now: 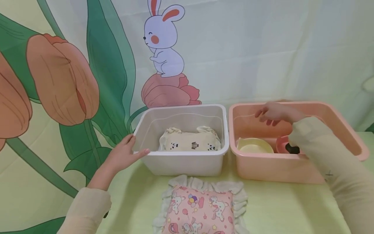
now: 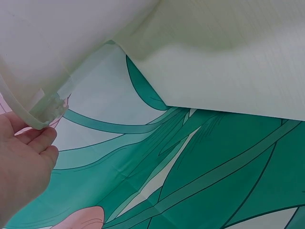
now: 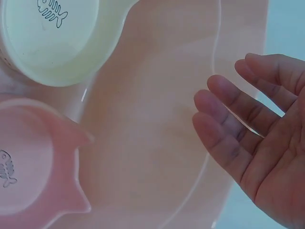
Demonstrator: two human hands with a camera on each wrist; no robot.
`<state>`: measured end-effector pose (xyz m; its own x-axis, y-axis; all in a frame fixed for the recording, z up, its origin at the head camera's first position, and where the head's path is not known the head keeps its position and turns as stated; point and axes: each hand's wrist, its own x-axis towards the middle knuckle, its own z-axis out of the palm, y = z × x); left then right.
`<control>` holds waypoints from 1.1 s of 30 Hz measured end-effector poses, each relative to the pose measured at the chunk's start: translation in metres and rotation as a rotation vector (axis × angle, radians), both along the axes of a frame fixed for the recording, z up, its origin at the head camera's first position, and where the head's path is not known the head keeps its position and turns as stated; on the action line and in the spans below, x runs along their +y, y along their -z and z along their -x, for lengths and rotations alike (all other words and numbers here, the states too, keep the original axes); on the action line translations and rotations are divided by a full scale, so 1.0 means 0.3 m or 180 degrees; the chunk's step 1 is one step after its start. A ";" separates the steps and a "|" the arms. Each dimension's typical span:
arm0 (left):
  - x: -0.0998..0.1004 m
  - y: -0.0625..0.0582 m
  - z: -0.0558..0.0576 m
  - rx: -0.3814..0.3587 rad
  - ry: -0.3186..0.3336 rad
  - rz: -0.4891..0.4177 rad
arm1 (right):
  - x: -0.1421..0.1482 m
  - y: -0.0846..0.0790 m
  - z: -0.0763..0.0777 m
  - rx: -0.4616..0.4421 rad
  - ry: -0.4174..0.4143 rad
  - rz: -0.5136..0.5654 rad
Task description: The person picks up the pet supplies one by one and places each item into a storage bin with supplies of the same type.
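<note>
My left hand (image 1: 121, 157) grips the left rim of a white bin (image 1: 181, 164), its thumb along the front edge. Fingers curl under that rim in the left wrist view. Inside the bin lies a cream, ruffled cushion (image 1: 184, 140) with small animal faces. Over the back of a pink bin (image 1: 277, 167) hovers my right hand (image 1: 276, 112), holding nothing. Loosely bent, spread fingers (image 3: 224, 136) show in the right wrist view. A pale yellow bowl (image 3: 52, 43) and a pink bowl with pointed ears (image 3: 28, 157) sit in the pink bin, both with a fishbone drawing.
A pink unicorn-print pillow (image 1: 201, 211) with a white ruffle lies on the light green tabletop (image 1: 280, 208), in front of the bins. The two bins stand side by side. Behind them hangs a cloth backdrop (image 1: 248, 48) printed with tulips and a rabbit.
</note>
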<state>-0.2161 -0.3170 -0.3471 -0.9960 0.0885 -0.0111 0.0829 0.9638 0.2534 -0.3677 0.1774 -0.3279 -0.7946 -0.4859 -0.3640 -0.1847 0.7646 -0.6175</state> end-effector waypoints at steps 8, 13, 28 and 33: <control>0.004 0.002 0.002 -0.0012 -0.0024 -0.0001 | -0.012 -0.022 0.012 0.0199 -0.0091 -0.0078; 0.006 0.004 0.005 0.0014 -0.0020 -0.0001 | -0.004 -0.034 0.009 0.0259 -0.0106 -0.0160; 0.021 -0.009 0.000 0.0027 -0.0037 -0.0006 | 0.016 -0.093 -0.015 0.0518 -0.0196 -0.0110; 0.025 -0.011 -0.005 0.0056 -0.0029 -0.0005 | 0.017 -0.100 -0.031 0.0481 -0.0218 -0.0137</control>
<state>-0.2147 -0.3095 -0.3437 -0.9968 0.0794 0.0066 0.0785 0.9642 0.2535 -0.3584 0.1824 -0.2978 -0.8074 -0.5274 -0.2645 -0.3255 0.7721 -0.5458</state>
